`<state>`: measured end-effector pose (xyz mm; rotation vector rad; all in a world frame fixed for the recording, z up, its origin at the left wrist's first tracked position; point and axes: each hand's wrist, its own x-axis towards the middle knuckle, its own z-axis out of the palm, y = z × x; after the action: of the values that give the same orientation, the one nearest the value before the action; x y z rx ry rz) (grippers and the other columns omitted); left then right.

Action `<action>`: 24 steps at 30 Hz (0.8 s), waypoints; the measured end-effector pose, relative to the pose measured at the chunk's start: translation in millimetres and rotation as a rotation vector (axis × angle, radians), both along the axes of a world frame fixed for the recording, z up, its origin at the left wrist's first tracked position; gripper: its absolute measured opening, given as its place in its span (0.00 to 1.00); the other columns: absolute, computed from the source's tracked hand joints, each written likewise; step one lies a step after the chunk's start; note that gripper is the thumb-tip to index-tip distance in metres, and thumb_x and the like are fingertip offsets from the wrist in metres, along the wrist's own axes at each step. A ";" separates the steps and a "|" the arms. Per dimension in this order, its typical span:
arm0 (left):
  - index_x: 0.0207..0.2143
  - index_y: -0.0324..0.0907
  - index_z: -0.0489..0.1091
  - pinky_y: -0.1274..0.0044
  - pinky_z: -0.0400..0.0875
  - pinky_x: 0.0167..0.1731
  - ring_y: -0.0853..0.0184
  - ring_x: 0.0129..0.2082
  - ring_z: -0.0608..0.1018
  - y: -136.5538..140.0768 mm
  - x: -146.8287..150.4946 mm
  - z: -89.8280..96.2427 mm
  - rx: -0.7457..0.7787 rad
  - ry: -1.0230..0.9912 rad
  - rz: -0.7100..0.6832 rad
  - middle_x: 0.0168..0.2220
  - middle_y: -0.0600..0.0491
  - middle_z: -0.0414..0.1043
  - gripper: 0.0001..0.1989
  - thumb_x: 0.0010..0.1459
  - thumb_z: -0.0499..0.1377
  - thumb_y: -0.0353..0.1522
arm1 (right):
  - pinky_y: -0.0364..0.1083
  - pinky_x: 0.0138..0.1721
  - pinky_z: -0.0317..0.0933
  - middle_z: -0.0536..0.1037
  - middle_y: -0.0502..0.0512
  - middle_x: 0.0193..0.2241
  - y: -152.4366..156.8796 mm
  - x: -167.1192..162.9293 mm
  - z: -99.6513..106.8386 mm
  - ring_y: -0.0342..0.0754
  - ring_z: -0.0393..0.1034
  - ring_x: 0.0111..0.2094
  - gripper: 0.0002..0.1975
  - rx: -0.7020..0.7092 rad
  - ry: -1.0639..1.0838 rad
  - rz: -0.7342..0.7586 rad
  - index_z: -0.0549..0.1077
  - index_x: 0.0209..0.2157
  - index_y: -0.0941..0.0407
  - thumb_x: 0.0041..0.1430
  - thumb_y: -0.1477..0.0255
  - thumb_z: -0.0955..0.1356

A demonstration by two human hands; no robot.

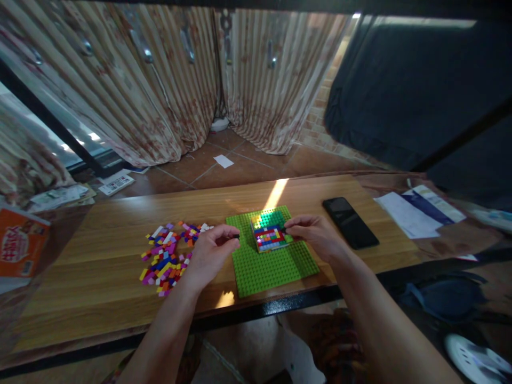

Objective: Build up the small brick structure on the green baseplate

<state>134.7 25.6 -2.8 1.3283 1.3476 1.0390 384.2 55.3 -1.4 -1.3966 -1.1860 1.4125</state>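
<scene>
A green studded baseplate (260,274) lies on the wooden table, with a low multicoloured block of toy bricks (270,239) built on it. Between the thumb and forefinger of my left hand (212,253) is a small black brick (237,236), held just left of the built block. My right hand (314,234) is at the block's right edge, its thumb and fingers pinched together. Something small and dark shows at those fingertips, too small to name. Left of the baseplate, partly behind my left hand, loose bricks (164,258) of many colours are spread in a pile.
A black phone (350,223) lies right of the baseplate. Papers (412,213) rest beyond the table's right end. An orange packet (20,242) is at the far left. Striped curtains (168,96) hang behind the table, and a white paper (223,161) lies on the tiled floor.
</scene>
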 end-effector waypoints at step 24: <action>0.50 0.45 0.67 0.75 0.71 0.40 0.68 0.37 0.77 0.6 72.7 6.3 0.129 -0.042 -0.103 0.36 0.52 0.74 0.20 0.53 0.57 0.28 | 0.47 0.36 0.66 0.79 0.50 0.30 -14.4 -12.1 24.6 0.44 0.71 0.32 0.08 0.273 -0.019 0.278 0.78 0.34 0.53 0.51 0.67 0.69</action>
<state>207.4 26.1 3.5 1.4475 1.1848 1.0918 372.1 40.8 23.2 -1.0884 -1.5684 1.3610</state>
